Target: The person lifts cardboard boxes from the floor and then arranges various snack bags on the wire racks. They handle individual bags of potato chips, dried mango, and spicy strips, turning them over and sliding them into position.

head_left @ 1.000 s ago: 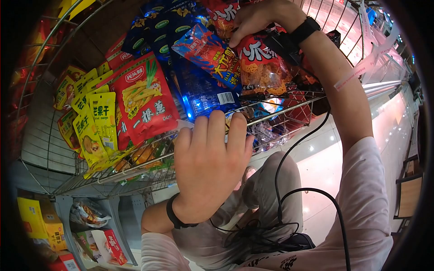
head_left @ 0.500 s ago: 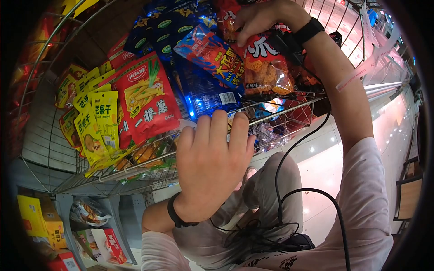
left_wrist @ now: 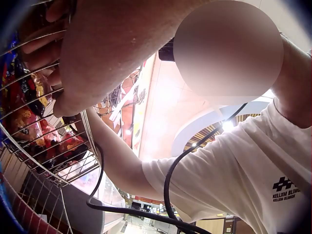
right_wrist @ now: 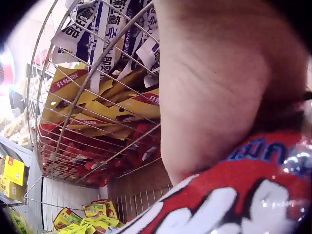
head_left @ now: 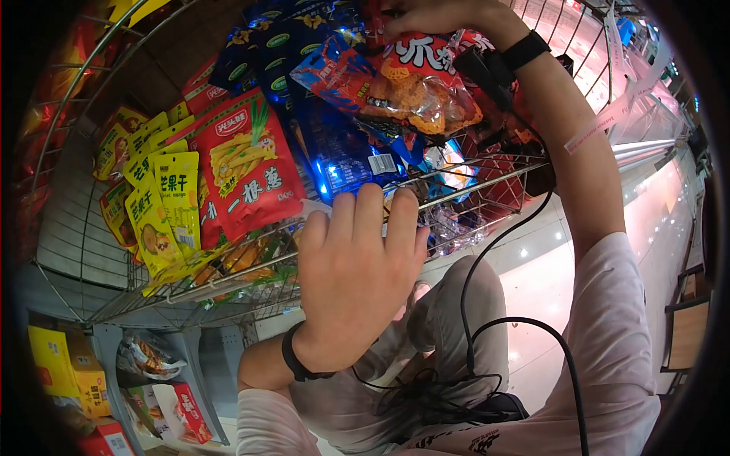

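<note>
My right hand [head_left: 437, 19] holds a red bag of lattice-shaped snacks [head_left: 426, 83] near its top, with the fingertips partly cut off by the frame's upper edge. The bag lies tilted across a blue-and-red snack packet [head_left: 331, 72] and hides much of it. Close up in the right wrist view, the bag's red print [right_wrist: 209, 209] is below the right hand [right_wrist: 214, 97]. My left hand [head_left: 361, 270] grips the front rim of the wire basket [head_left: 487, 186], its fingers hooked over the top. In the left wrist view those fingers [left_wrist: 41, 53] show behind the wires.
Dark blue packets [head_left: 334, 163] stand beside red scallion snack bags [head_left: 247, 167] and yellow dried mango packets [head_left: 179, 190] in the basket. Black cables [head_left: 471, 304] hang from the right wrist to the lap. Shelves with boxes [head_left: 182, 414] are at lower left.
The right hand has moved slightly up. The red snack bag has swung left and tilted over the blue-and-red packet, uncovering a light-blue packet beneath. The left hand stays on the rim.
</note>
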